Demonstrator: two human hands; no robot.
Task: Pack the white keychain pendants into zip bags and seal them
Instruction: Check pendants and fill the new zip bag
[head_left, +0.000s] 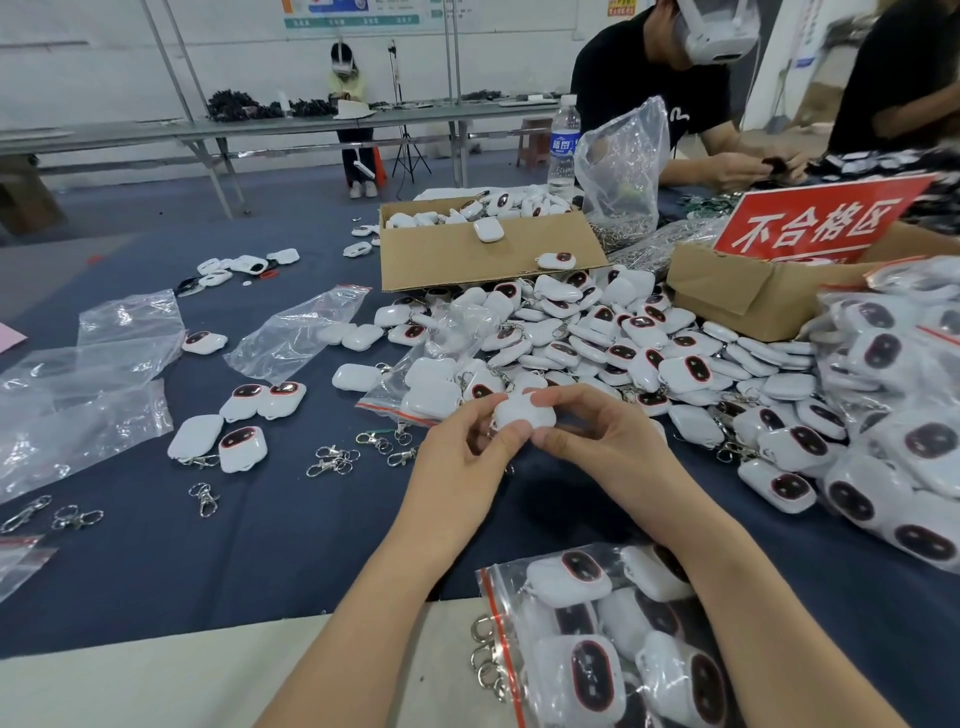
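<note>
Both hands hold one white keychain pendant (522, 411) above the dark blue table (218, 545). My left hand (470, 447) pinches its left side and my right hand (597, 431) pinches its right side. Just behind lies a partly filled zip bag (415, 400) with a red seal strip. A large heap of white pendants (613, 338) with dark oval faces spreads beyond my hands. At the near edge, under my right forearm, lies a zip bag full of pendants (587, 634), metal rings poking from its mouth.
Empty zip bags (296, 332) and loose metal clasps (332, 460) lie at left. Two cardboard boxes (483, 260) stand behind the heap, one with a red sign (815, 223). Filled bags (904, 395) pile up at right. A water bottle (563, 145) and other people are across the table.
</note>
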